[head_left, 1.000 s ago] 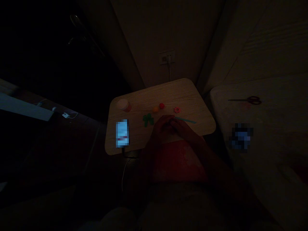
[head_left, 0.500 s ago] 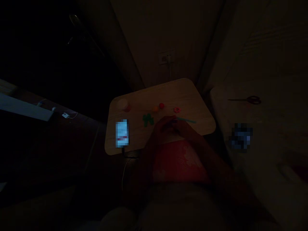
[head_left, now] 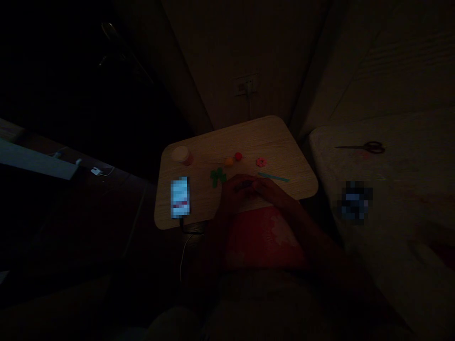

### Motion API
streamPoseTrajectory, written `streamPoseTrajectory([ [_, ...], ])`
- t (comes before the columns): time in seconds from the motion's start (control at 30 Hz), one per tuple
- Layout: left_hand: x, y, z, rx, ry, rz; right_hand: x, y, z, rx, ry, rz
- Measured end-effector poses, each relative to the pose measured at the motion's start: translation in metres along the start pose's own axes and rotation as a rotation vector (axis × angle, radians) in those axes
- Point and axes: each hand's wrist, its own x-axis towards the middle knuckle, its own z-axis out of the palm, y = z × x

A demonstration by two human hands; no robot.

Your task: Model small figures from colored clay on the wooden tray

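Observation:
The scene is very dark. My left hand (head_left: 232, 192) and my right hand (head_left: 267, 190) meet over the near middle of a small wooden table (head_left: 284, 142), fingers curled together around something small that I cannot make out. Just beyond them lie a green shape (head_left: 218, 176), an orange ball (head_left: 229, 161), a red ball (head_left: 238, 156), a pink flower-like piece (head_left: 261, 162) and a thin teal strip (head_left: 274, 177).
A lit phone (head_left: 179, 196) lies at the table's near left, a small round container (head_left: 182, 155) behind it. Scissors (head_left: 366, 147) and a dark blurred object (head_left: 354, 200) rest on the pale bed at right. A wall socket (head_left: 245, 85) with a cable is behind the table.
My hands have shifted slightly toward me and left, staying together; the teal strip now lies clear of my fingers. The picture dimmed and brightened a little.

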Motion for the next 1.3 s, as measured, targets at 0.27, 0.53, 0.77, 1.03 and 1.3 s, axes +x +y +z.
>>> streamPoseTrajectory([
  [0.27,-0.003,0.003,0.004,0.145,0.000,0.108,0.001,-0.001,0.003,-0.091,0.037,0.033],
  [0.53,0.000,-0.001,0.006,0.243,-0.087,0.226,0.000,0.003,0.000,-0.098,0.088,0.027],
  [0.77,0.000,0.000,0.008,0.179,-0.144,0.246,0.004,0.002,0.001,-0.222,0.094,-0.028],
  [1.03,0.004,0.000,0.003,0.036,-0.128,0.183,-0.001,-0.004,-0.003,-0.141,0.145,-0.013],
  [1.3,0.006,0.002,-0.001,-0.058,-0.239,0.170,-0.004,-0.002,-0.008,0.018,0.117,0.061],
])
